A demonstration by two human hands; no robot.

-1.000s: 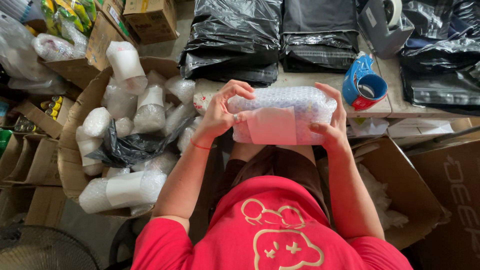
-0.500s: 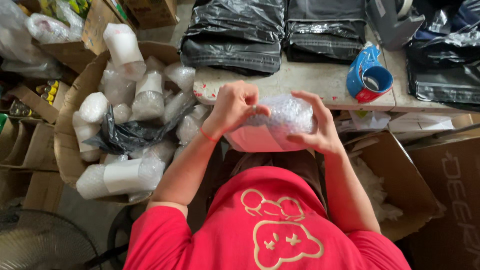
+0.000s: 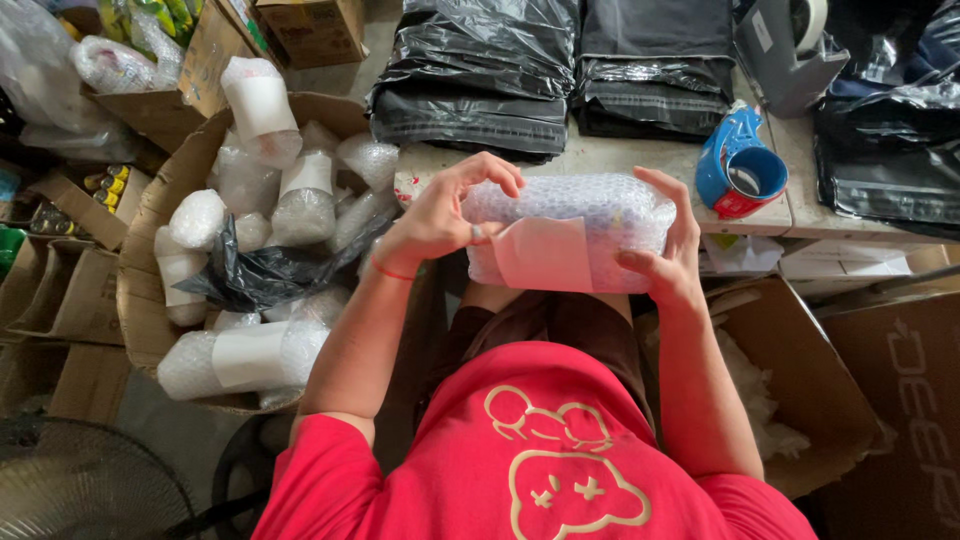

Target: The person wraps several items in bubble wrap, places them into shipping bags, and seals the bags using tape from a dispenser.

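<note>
Fingers of the left hand (image 3: 440, 215) pinched one end of a bubble-wrapped bundle (image 3: 570, 232) while the right hand (image 3: 670, 250) clasped the other end, holding it above the lap, near a blue tape dispenser (image 3: 738, 165) and a carton of wrapped parcels (image 3: 160, 290).

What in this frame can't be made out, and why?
Head view only:
- Contents of the bubble-wrapped parcel: hidden by wrap and a pale label.
- Left hand fingertips at the parcel's end: contact hidden by the curled fingers.
- Right hand palm: hidden behind the parcel.
- Blue tape dispenser: roll too dark to judge.
- Grey fan: cut off by the frame edge.
</note>
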